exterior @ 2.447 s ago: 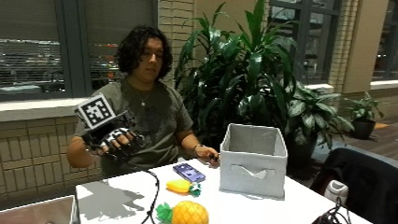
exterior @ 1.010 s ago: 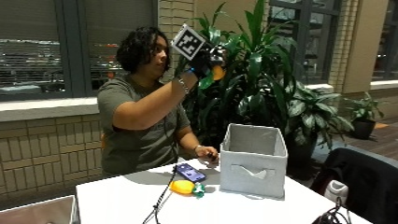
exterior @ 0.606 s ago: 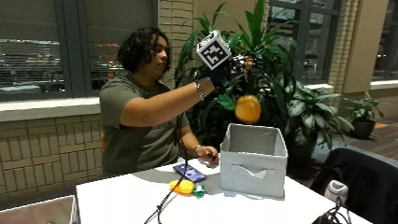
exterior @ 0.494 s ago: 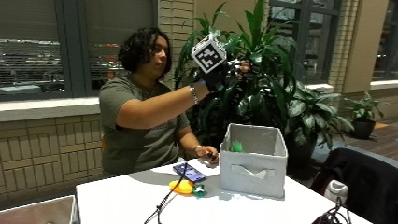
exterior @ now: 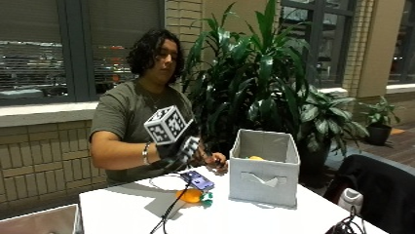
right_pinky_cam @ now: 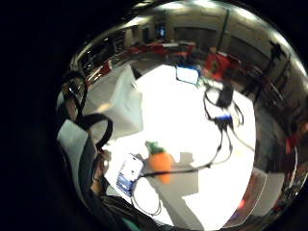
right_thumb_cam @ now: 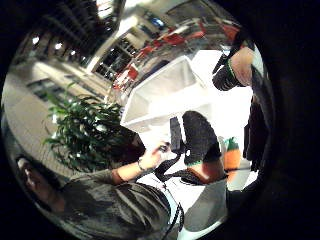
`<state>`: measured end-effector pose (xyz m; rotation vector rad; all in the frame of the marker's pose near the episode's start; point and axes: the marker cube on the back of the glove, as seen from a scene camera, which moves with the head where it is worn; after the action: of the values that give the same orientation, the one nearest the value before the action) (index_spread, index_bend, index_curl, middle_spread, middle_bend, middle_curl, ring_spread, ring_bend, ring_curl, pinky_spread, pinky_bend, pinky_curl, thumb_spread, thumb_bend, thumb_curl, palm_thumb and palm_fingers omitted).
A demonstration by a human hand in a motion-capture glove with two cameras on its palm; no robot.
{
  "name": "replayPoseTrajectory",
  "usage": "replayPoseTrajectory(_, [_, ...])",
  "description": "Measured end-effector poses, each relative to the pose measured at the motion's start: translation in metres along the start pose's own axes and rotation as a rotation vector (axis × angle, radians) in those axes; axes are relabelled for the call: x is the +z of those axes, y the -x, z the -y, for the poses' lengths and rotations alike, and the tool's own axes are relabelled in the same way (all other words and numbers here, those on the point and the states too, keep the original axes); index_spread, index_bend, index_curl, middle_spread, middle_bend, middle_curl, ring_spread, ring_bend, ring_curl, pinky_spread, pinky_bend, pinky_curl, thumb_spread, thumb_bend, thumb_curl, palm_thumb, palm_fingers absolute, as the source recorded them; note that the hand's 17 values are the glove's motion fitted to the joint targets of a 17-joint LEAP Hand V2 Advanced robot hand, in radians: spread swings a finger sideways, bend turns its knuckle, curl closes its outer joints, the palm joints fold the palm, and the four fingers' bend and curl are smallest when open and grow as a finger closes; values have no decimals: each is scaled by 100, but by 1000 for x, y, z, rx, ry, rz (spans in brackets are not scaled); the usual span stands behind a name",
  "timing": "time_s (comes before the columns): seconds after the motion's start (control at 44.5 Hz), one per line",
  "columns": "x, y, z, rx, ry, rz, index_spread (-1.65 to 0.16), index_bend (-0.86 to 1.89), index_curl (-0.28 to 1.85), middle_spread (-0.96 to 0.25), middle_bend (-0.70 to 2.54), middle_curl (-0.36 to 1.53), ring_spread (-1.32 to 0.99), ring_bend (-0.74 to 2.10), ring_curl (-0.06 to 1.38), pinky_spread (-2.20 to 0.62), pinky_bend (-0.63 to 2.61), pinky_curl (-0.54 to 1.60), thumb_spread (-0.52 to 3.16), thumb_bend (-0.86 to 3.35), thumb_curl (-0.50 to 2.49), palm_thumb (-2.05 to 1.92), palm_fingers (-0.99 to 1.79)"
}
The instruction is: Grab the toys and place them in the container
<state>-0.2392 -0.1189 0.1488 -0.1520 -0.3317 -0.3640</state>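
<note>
An orange toy carrot (exterior: 189, 195) with a green top lies on the white table (exterior: 259, 219), just left of the grey fabric container (exterior: 262, 168). A bit of a yellow-orange toy (exterior: 254, 158) shows inside the container. My gloved right hand (exterior: 185, 148) hovers above the carrot, fingers relaxed and holding nothing. The little finger side palm view looks down on the carrot (right_pinky_cam: 160, 161) and the container (right_pinky_cam: 118, 103). In the thumb side palm view the carrot (right_thumb_cam: 231, 156) lies beyond my fingers (right_thumb_cam: 200, 135), near the container (right_thumb_cam: 165, 92). The bare left hand (exterior: 214, 160) rests by the container.
A blue-purple flat device (exterior: 197, 179) with a cable lies beside the carrot. A laptop edge (exterior: 39, 222) sits at the table's near left. A white bottle (exterior: 350, 200) and a dark chair (exterior: 383, 190) are at the right. Large plants (exterior: 259, 83) stand behind.
My hand was raised high over the container and let an orange toy drop into it. It has since come down to just above the carrot on the table.
</note>
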Motion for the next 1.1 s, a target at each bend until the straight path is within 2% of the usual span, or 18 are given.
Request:
replayPoseTrajectory(0.202, [61, -79, -62, 363, 202, -76, -35, 19, 42, -40, 129, 96, -46, 164, 74, -43, 139, 61, 138, 7, 38, 19, 104])
replayPoseTrajectory(0.314, [71, -90, -73, 409, 254, -188, -35, 23, 44, -41, 133, 102, -48, 169, 80, -45, 144, 66, 131, 4, 38, 20, 100])
replayPoseTrajectory(0.494, [78, -86, -60, 452, 294, -251, -35, 29, 48, -44, 140, 111, -51, 173, 86, -47, 148, 72, 128, 9, 40, 36, 93])
replayPoseTrajectory(0.584, [74, -78, -48, 424, 266, -257, -35, 31, 50, -46, 146, 116, -52, 175, 88, -48, 150, 75, 130, 13, 43, 45, 90])
replayPoseTrajectory(0.718, [36, -49, -17, 362, 131, -215, -35, 37, 53, -47, 151, 122, -53, 175, 92, -49, 150, 77, 135, 17, 44, 53, 90])
replayPoseTrajectory(0.898, [-40, 45, 38, 112, -130, -286, -34, 42, 56, -48, 156, 126, -54, 177, 95, -50, 152, 82, 138, 18, 43, 56, 87])
replayPoseTrajectory(1.1, [-73, 145, 77, -81, -276, -326, -33, 45, 59, -48, 159, 130, -55, 178, 98, -51, 153, 86, 139, 16, 43, 57, 84])
